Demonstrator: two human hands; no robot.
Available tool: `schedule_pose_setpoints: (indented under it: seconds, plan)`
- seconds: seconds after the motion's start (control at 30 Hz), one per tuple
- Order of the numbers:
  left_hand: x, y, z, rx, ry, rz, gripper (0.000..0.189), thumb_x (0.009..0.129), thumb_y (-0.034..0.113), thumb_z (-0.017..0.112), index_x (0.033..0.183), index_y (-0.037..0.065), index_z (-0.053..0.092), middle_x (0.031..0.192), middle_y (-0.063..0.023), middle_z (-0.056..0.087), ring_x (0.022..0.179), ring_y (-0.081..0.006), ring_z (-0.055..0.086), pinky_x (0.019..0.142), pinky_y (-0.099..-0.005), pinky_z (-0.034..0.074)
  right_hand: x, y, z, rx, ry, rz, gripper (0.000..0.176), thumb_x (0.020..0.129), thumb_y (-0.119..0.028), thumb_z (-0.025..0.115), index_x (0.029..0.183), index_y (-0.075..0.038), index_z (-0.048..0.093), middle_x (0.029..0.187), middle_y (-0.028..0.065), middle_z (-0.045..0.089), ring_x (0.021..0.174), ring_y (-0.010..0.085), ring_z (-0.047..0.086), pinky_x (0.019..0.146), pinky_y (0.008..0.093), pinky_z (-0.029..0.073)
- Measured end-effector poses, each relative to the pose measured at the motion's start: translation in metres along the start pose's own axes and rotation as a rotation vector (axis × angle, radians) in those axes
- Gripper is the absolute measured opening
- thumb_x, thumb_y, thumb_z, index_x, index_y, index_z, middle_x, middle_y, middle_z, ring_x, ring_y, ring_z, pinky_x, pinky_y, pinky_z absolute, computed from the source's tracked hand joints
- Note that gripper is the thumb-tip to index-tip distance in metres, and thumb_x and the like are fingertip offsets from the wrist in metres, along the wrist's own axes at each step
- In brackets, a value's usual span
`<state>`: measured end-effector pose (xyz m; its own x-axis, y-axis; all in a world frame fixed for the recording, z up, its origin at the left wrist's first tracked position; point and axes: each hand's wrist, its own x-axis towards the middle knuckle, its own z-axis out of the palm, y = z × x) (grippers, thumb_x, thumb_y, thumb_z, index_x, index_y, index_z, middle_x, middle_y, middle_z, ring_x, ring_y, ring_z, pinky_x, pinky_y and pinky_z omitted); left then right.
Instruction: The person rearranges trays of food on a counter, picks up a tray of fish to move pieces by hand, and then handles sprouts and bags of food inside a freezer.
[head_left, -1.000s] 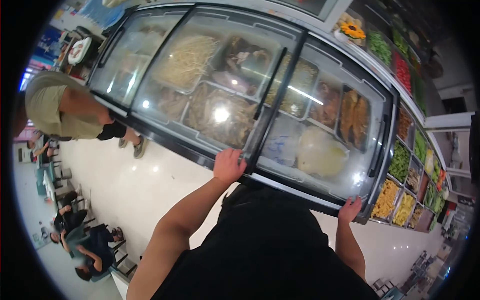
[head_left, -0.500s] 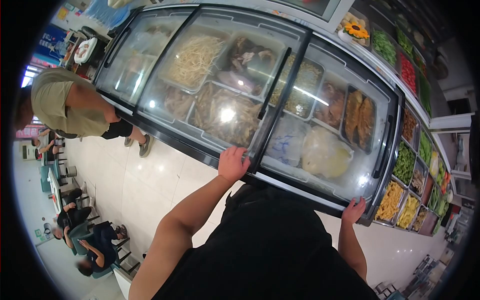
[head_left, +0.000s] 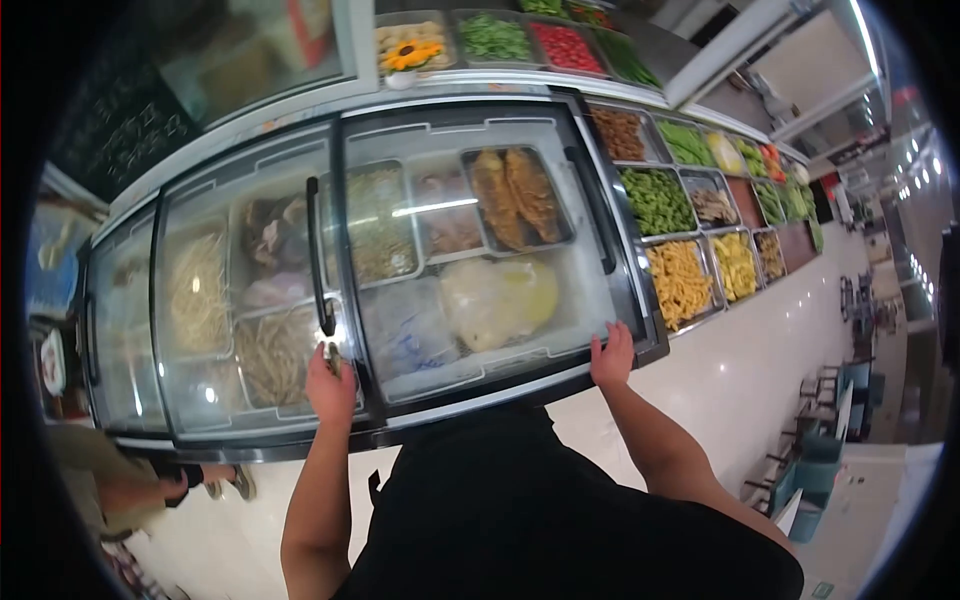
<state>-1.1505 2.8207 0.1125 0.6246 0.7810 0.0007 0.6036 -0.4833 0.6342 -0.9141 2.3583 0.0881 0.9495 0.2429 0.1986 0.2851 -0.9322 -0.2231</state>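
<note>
"What fills most of the view?"

"The glass-topped case (head_left: 500, 395), just in front of the person; both hands are on its near side."

"What could go wrong?"

"I'd judge a pinch possible, if a glass panel (head_left: 582, 300) slid while fingers lay by its edge."

"Any counts?"

"I see three such panels, three black handles (head_left: 318, 255), two browned pieces (head_left: 515, 198) sharing one tray, two hands, one orange flower (head_left: 410, 55)."

"And the fingers?"

"The right hand (head_left: 613, 360) has them spread at the front rim, gripping nothing visible. The left hand's (head_left: 332, 388) reach up beside the middle handle's lower end; I can't tell whether they grip it."
</note>
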Motion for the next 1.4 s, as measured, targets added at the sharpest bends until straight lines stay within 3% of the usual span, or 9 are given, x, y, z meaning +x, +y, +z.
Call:
schedule_pose_setpoints:
  seconds: [0.13, 0.27, 0.3, 0.37, 0.57, 0.83, 1.4]
  plan:
    - [0.026, 0.0, 0.003, 0.127, 0.083, -0.011, 0.053, 0.083, 0.023, 0.063, 0.128, -0.002, 0.05, 0.113, -0.0225, 0.06, 0.097, -0.0383, 0.059, 0.086, -0.0436, 0.047, -0.001, 0.0, -0.001, 0.001, -0.024, 0.051, 0.048, 0.088, -0.03, 0.06, 0.127, -0.004, 0.049, 0.136, 0.0198, 0.044, 0.13, 0.0394, 0.038, 0.107, 0.0497, 0.031]
    - [0.051, 0.009, -0.003, 0.07, -0.105, -0.185, 0.04, 0.084, 0.029, 0.064, 0.112, 0.0, 0.061, 0.103, -0.0209, 0.063, 0.094, -0.0367, 0.061, 0.08, -0.0441, 0.047, -0.001, -0.001, -0.001, 0.01, -0.023, 0.059, 0.049, 0.088, -0.032, 0.06, 0.127, -0.005, 0.049, 0.137, 0.0193, 0.043, 0.131, 0.0384, 0.037, 0.107, 0.0493, 0.03]
    - [0.054, 0.019, -0.005, 0.077, -0.069, -0.168, 0.036, 0.083, 0.03, 0.066, 0.104, 0.001, 0.063, 0.091, -0.0194, 0.065, 0.087, -0.037, 0.063, 0.074, -0.0455, 0.048, 0.0, -0.001, -0.002, 0.005, -0.015, 0.07, 0.049, 0.088, -0.032, 0.06, 0.127, -0.005, 0.049, 0.137, 0.0193, 0.043, 0.131, 0.0384, 0.037, 0.107, 0.0493, 0.03]
    - [0.066, -0.001, 0.003, 0.063, -0.09, -0.173, 0.035, 0.083, 0.03, 0.066, 0.102, 0.001, 0.063, 0.088, -0.0191, 0.065, 0.084, -0.0376, 0.063, 0.072, -0.0461, 0.048, 0.0, -0.003, -0.004, 0.006, -0.037, 0.086, 0.048, 0.088, -0.032, 0.06, 0.127, -0.005, 0.049, 0.137, 0.019, 0.044, 0.132, 0.0378, 0.037, 0.107, 0.0493, 0.03]
    - [0.069, 0.021, -0.006, 0.248, -0.095, -0.132, 0.028, 0.08, 0.029, 0.069, 0.088, 0.002, 0.06, 0.083, -0.0198, 0.065, 0.08, -0.0397, 0.062, 0.068, -0.0478, 0.047, 0.002, -0.004, -0.003, -0.008, -0.03, 0.089, 0.048, 0.088, -0.034, 0.059, 0.126, -0.006, 0.05, 0.138, 0.0188, 0.044, 0.131, 0.0369, 0.037, 0.108, 0.049, 0.03]
    - [0.07, 0.011, 0.001, 0.281, -0.067, -0.034, 0.027, 0.082, 0.027, 0.068, 0.083, 0.002, 0.058, 0.077, -0.0187, 0.063, 0.075, -0.0401, 0.061, 0.066, -0.0486, 0.047, 0.001, -0.004, -0.007, 0.014, -0.039, 0.095, 0.049, 0.088, -0.035, 0.058, 0.127, -0.006, 0.05, 0.137, 0.0183, 0.044, 0.132, 0.0367, 0.036, 0.108, 0.0483, 0.029]
    - [0.067, 0.018, -0.001, 0.289, -0.072, -0.077, 0.027, 0.084, 0.026, 0.066, 0.082, 0.0, 0.056, 0.074, -0.0197, 0.062, 0.073, -0.0402, 0.061, 0.064, -0.0486, 0.046, 0.001, -0.005, -0.009, 0.025, -0.023, 0.086, 0.049, 0.087, -0.035, 0.059, 0.126, -0.007, 0.05, 0.137, 0.0184, 0.045, 0.131, 0.0368, 0.037, 0.108, 0.0484, 0.029]
